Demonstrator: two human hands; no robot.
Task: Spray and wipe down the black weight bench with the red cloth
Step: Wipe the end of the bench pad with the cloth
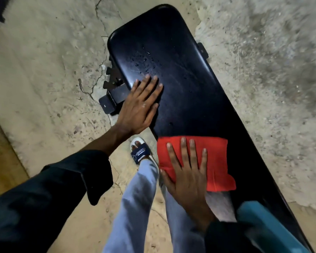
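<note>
Cloth [215, 161] red, folded flat, lying on the near part of the black weight bench [186, 73], which runs diagonally away across a rough concrete floor [44, 52]. Right hand [188, 172] spread fully open, palm and fingers pressed flat on top of the cloth, not gripping it, just pinning it to the pad. Left hand [142, 106] also open and flat, resting on the bench's left edge farther up, holding nothing; looks like bracing. Spray droplets [146, 59] bead on the pad just beyond the left fingertips, so that stretch is wet and unwiped. Teal object [263, 227] blurred at the lower right, touching the bench's near end; cannot tell what it is.

Handling, judged: cloth is soft, light, limp, will bunch or slide under the palm unless pressed down evenly; best driven with a flat palm over its middle, as now, or pinched at a folded edge to lift. Bench pad looks smooth and slick when wet, firm, heavy, unlikely to shift. Wiping seems barely under way, droplets yet to be reached.
</note>
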